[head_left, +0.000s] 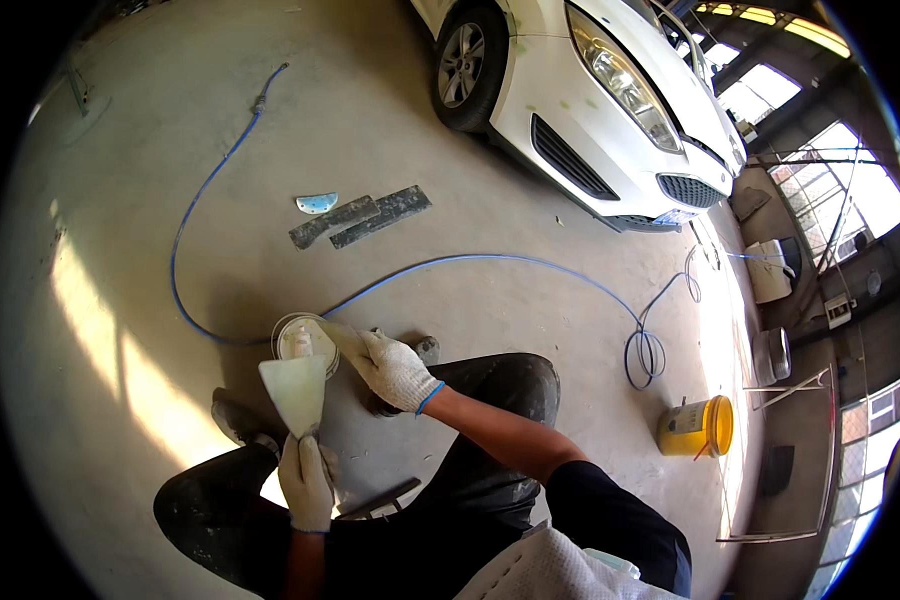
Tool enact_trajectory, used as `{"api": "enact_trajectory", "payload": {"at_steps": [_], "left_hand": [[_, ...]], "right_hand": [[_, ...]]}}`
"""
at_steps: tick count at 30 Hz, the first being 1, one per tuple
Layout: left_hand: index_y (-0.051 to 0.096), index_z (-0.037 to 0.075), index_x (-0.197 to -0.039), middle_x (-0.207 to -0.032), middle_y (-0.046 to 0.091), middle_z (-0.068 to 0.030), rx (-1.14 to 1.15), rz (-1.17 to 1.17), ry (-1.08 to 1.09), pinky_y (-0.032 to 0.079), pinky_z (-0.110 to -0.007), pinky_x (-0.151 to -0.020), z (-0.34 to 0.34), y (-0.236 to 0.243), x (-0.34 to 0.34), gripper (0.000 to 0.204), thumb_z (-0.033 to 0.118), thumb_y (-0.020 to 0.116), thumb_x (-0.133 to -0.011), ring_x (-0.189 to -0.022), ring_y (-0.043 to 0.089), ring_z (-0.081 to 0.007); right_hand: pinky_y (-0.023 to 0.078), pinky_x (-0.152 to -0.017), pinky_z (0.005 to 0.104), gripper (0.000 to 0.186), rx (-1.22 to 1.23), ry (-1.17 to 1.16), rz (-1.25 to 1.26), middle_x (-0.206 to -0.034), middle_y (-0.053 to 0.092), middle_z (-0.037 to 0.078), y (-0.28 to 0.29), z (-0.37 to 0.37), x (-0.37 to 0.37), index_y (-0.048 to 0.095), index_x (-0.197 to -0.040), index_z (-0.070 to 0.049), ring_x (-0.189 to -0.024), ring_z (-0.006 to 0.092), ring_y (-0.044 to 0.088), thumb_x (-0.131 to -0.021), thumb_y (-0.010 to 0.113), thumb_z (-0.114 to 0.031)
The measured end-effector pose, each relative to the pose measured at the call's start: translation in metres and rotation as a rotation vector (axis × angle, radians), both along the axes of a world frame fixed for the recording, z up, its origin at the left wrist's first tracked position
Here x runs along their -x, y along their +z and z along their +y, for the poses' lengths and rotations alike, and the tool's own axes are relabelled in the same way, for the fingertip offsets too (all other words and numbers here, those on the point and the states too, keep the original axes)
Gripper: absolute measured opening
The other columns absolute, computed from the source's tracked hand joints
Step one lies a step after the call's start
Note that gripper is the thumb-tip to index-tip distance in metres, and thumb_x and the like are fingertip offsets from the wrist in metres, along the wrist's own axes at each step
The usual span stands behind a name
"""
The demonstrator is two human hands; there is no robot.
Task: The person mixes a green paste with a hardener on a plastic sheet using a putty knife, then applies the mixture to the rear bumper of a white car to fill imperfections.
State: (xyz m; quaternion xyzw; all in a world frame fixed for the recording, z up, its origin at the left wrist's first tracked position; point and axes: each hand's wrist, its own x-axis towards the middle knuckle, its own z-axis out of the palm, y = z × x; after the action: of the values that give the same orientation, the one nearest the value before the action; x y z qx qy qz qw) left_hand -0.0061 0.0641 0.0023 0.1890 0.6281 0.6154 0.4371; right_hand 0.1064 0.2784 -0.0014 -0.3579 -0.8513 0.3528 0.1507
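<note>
Containing whitish material, an open tub shows beyond a broad scraper jutting forward from the left hand, its grip closed; the right hand clasps another pale blade.

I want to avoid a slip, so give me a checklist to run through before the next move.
1. Left hand grips the wide pale spreader: ok.
2. Right hand grips the narrower spreader: ok.
3. Round tub uncovered: ok, pale interior visible.
4. Amount left in the tub: cannot tell, partly hidden.
5. Floor toward the white car free of hose: not ok, the blue hose crosses it.
</note>
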Motion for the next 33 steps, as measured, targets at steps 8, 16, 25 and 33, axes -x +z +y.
{"api": "enact_trajectory", "payload": {"at_steps": [8,16,25,33], "left_hand": [[0.064,0.001,-0.131,-0.104,0.071,-0.0254,0.140,0.678,-0.189,0.054,-0.041,-0.087,-0.008,0.002,0.020,0.039,0.015,0.057,-0.095,-0.097,0.071,-0.0381],[0.065,0.002,-0.130,-0.103,0.071,-0.0218,0.176,0.618,-0.289,0.055,-0.040,-0.082,0.014,-0.024,0.022,0.038,0.009,0.060,-0.092,-0.093,0.071,-0.0356],[0.069,0.008,-0.126,-0.081,0.063,-0.0159,0.463,0.500,-0.445,0.051,-0.040,-0.065,0.042,-0.038,0.067,0.040,0.006,0.065,-0.086,-0.071,0.065,-0.0296],[0.068,0.006,-0.127,-0.093,0.067,-0.0144,0.394,0.442,-0.454,0.052,-0.039,-0.071,0.053,-0.045,0.084,0.046,0.007,0.071,-0.082,-0.082,0.067,-0.0290]], "right_hand": [[0.053,-0.075,0.0449,0.022,0.278,0.204,-0.133,-0.087,0.069,0.023,0.041,0.009,-0.017,0.062,-0.106,0.000,-0.082,0.0388,0.069,-0.093,0.063,-0.018],[0.052,-0.077,0.0459,0.025,0.236,0.280,-0.323,-0.090,0.069,0.023,0.012,0.040,-0.012,0.067,-0.100,0.001,-0.088,0.0404,0.067,-0.095,0.060,-0.022],[0.051,-0.081,0.0400,0.023,0.392,0.349,-0.457,-0.098,0.063,0.018,-0.028,0.070,0.028,0.066,-0.107,0.001,-0.091,0.0342,0.063,-0.094,0.059,-0.017],[0.051,-0.090,0.0452,0.026,0.370,0.356,-0.474,-0.103,0.064,0.020,-0.018,0.097,0.042,0.068,-0.111,0.002,-0.100,0.0384,0.063,-0.091,0.058,-0.012]]}}
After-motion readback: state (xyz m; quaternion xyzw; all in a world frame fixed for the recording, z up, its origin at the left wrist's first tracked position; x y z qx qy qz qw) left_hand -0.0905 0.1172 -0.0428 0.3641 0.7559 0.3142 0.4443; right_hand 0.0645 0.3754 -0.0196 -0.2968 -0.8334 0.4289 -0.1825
